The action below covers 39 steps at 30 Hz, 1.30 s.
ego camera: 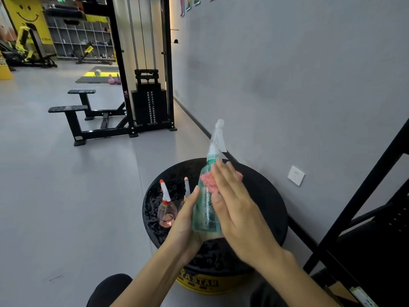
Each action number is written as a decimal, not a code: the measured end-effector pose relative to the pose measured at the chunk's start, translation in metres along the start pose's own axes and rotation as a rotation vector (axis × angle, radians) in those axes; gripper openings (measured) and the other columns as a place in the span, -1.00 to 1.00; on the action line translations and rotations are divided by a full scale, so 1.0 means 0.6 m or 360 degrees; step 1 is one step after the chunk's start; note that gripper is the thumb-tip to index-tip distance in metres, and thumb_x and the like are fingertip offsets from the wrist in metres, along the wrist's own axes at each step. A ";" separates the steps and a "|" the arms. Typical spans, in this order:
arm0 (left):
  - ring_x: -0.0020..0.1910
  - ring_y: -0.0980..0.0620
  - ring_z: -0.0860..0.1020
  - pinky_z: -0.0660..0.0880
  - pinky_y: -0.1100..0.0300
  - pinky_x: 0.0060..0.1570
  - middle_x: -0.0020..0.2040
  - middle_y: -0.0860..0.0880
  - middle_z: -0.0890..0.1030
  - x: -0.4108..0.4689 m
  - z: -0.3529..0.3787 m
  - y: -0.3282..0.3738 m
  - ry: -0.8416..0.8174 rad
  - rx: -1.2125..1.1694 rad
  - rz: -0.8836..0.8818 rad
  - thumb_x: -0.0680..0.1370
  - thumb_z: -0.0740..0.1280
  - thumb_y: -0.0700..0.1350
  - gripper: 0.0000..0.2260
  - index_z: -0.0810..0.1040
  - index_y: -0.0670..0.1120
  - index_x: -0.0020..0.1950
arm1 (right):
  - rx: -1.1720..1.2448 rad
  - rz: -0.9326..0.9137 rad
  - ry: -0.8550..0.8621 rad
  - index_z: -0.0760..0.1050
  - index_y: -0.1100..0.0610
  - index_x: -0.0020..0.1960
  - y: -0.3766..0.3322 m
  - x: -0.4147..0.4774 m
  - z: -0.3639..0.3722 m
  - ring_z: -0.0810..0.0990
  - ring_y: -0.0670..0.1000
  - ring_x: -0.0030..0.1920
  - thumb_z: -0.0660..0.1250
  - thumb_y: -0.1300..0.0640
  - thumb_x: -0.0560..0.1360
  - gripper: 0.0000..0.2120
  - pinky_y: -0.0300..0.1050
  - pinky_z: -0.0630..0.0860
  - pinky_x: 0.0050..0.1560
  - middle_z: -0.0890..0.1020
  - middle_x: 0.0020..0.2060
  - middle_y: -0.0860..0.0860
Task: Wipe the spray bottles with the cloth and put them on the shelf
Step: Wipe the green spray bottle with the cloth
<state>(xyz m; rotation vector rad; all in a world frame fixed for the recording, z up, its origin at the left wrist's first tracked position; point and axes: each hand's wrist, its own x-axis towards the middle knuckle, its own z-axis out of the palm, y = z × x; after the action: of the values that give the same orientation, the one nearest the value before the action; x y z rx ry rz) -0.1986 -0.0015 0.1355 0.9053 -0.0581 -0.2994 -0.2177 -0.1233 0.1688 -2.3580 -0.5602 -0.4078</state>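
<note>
Spray-bottle wiping in hand, no shelving yet. Holding teal spray bottle (205, 216) up over round black stool (263, 192), nozzle tipped far and slightly right, toward wall. Left grip (186, 220) clamped round lower body of bottle from left, thumb lying up along its side. Right grip (234, 202) spread flat, fingers straight, pressing pink cloth (208, 181) onto upper right side of bottle; not curled on anything. Seeing cloth only near bottle shoulder and past fingertips, rest hidden under palm.

Also on stool, left of held bottle: pink-liquid bottle (166, 210) with orange-and-white sprayer, plus second sprayer (187, 185) mostly hidden behind left grip; can't tell its contents. Judging both as waiting their turn, so early in task.

Next move: drag cloth down toward base, turn bottle in left grip to reach covered side, keep off trigger. Then carry right to black rack (376, 173), probably the shelf; boards barely in view, can't tell free spot.
</note>
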 end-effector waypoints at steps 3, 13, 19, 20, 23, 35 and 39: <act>0.00 -0.11 0.64 0.61 -0.18 -0.09 0.07 -0.11 0.67 0.001 0.002 -0.003 0.0031 0.0004 -0.0049 0.58 0.18 0.15 -0.64 0.68 0.01 0.10 | 0.0076 0.0112 -0.0033 -0.08 -0.09 0.57 0.004 0.033 -0.015 -0.22 -0.34 0.49 -0.13 -0.13 0.63 -0.47 -0.13 -0.08 0.56 -0.07 0.55 -0.27; -0.20 0.04 0.67 0.58 0.11 -0.36 -0.15 -0.04 0.70 0.012 -0.010 0.005 0.0067 0.0028 -0.0002 0.54 0.19 0.17 -0.64 0.66 -0.02 0.04 | 0.0069 -0.0044 -0.0036 -0.10 -0.08 0.57 0.002 -0.014 0.018 -0.22 -0.25 0.52 -0.14 -0.12 0.64 -0.48 -0.03 -0.01 0.56 -0.10 0.55 -0.28; -0.07 -0.05 0.68 0.62 -0.11 -0.14 -0.01 -0.07 0.69 0.015 -0.004 0.002 0.0029 0.0083 -0.0039 0.55 0.19 0.19 -0.62 0.65 0.00 0.11 | 0.0079 -0.0003 -0.0007 -0.07 -0.08 0.58 0.013 0.023 -0.004 -0.20 -0.30 0.51 -0.13 -0.14 0.67 -0.50 -0.10 -0.07 0.56 -0.07 0.55 -0.27; -0.06 -0.07 0.67 0.61 -0.16 -0.10 0.00 -0.08 0.69 0.014 -0.002 0.001 0.0035 0.0077 -0.0058 0.55 0.19 0.19 -0.62 0.65 -0.01 0.12 | 0.0086 0.0022 -0.0002 -0.05 -0.07 0.58 0.014 0.035 -0.010 -0.20 -0.31 0.51 -0.12 -0.12 0.66 -0.50 -0.12 -0.08 0.56 -0.06 0.55 -0.27; -0.07 -0.07 0.68 0.63 -0.12 -0.15 -0.01 -0.07 0.70 0.015 0.000 0.001 0.0032 0.0052 -0.0078 0.56 0.17 0.20 -0.61 0.64 -0.01 0.12 | 0.0062 0.0020 0.0017 -0.02 -0.05 0.58 0.012 0.053 -0.016 -0.20 -0.30 0.51 -0.10 -0.09 0.64 -0.49 -0.16 -0.08 0.55 -0.03 0.55 -0.25; 0.11 -0.05 0.64 0.61 0.05 -0.22 0.12 -0.06 0.67 0.021 -0.007 0.001 0.0082 0.0149 0.0010 0.44 0.23 0.28 -0.51 0.60 0.03 0.22 | 0.0018 -0.0125 0.0029 0.00 -0.04 0.57 0.006 -0.015 0.021 -0.17 -0.21 0.54 -0.09 -0.05 0.66 -0.52 -0.03 -0.04 0.56 -0.02 0.56 -0.23; -0.11 -0.03 0.69 0.64 -0.05 -0.21 -0.04 -0.03 0.71 0.019 -0.004 -0.001 0.0006 0.0106 0.0000 0.49 0.18 0.24 -0.58 0.61 0.02 0.15 | 0.0092 -0.0018 0.0004 0.00 -0.05 0.57 0.020 0.022 0.001 -0.18 -0.28 0.52 -0.10 -0.07 0.68 -0.53 -0.14 -0.08 0.55 0.00 0.56 -0.23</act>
<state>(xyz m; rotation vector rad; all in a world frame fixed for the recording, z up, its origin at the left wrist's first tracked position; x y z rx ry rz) -0.1872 -0.0030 0.1327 0.9720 -0.0649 -0.2973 -0.2004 -0.1273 0.1678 -2.2999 -0.5769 -0.3945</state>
